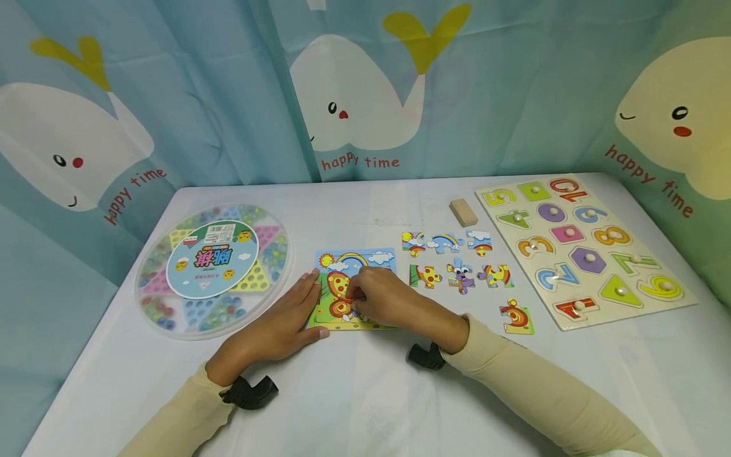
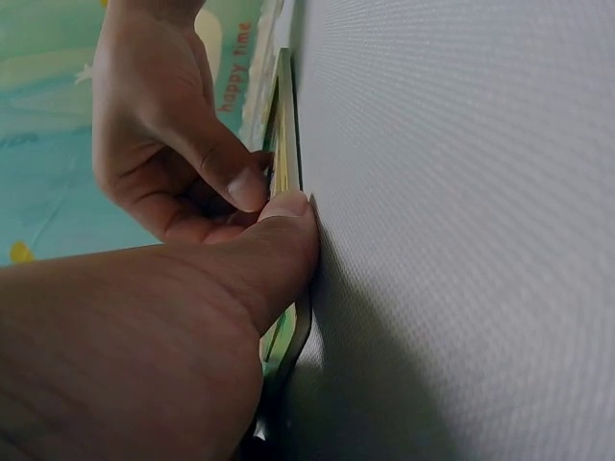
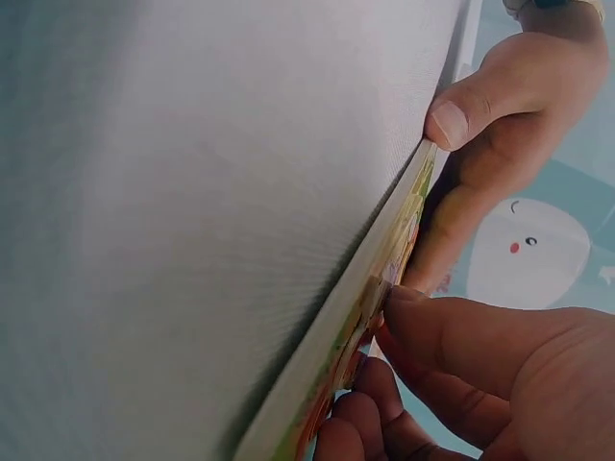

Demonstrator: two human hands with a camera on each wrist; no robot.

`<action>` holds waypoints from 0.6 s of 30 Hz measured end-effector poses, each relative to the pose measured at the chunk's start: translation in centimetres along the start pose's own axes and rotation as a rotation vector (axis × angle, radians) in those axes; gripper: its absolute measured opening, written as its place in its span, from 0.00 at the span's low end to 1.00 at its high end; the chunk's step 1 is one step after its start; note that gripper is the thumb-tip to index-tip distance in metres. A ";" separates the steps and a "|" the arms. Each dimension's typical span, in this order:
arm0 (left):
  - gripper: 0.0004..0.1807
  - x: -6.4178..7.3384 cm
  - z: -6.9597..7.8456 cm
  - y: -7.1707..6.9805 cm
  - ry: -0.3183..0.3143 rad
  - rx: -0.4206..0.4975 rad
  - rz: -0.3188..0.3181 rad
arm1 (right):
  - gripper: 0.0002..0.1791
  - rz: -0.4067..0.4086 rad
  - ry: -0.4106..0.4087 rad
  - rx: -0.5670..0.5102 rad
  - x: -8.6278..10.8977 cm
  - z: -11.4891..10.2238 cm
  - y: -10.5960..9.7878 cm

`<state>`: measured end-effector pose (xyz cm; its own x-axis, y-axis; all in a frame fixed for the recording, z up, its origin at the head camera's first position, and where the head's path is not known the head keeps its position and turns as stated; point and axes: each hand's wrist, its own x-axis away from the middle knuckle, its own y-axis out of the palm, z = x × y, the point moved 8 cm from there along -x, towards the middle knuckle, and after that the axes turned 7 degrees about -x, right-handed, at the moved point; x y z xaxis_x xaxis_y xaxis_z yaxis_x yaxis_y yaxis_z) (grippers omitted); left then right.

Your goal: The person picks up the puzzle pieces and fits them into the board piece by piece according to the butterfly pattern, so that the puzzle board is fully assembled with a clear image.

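A small picture puzzle board (image 1: 324, 322) lies on the table, showing a sun, a rainbow and cartoon animals. My left hand (image 1: 282, 320) rests along its left side, fingers straight, the thumb touching the front edge near the corner. Over the board's middle, my right hand (image 1: 379, 295) has curled fingers and pinches a puzzle piece (image 3: 373, 300) at the surface; the fingers hide most of it. To the right lie loose puzzle pieces: a rainbow piece (image 1: 445, 243), a purple animal piece (image 1: 460, 277), a lone snail-like piece (image 1: 516, 317) and several others in two rows.
A round clear case (image 1: 268, 314) of Chinese checkers with coloured marbles stands at the left. On the right lies a wooden number-and-shape peg board (image 1: 605, 303). A small wooden block (image 1: 463, 212) sits behind the loose pieces. A whale-print curtain (image 1: 228, 95) hangs behind the table.
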<state>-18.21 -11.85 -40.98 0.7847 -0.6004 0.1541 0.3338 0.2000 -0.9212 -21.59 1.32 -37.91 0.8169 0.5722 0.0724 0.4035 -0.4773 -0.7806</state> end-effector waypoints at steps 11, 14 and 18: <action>0.49 0.0 0.0 0.0 -0.006 -0.001 -0.004 | 0.11 -0.083 -0.028 -0.001 0.1 -0.2 0.3; 0.49 0.0 0.0 0.1 -0.007 -0.005 -0.004 | 0.10 -0.090 0.003 -0.001 0.1 0.0 0.3; 0.49 0.0 -0.1 0.1 -0.005 -0.005 0.000 | 0.10 -0.093 0.017 -0.001 0.1 0.1 0.2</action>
<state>-18.23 -11.87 -41.06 0.7873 -0.5967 0.1554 0.3309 0.1962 -0.9230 -21.43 1.32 -38.13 0.7830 0.6024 0.1550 0.4781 -0.4234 -0.7695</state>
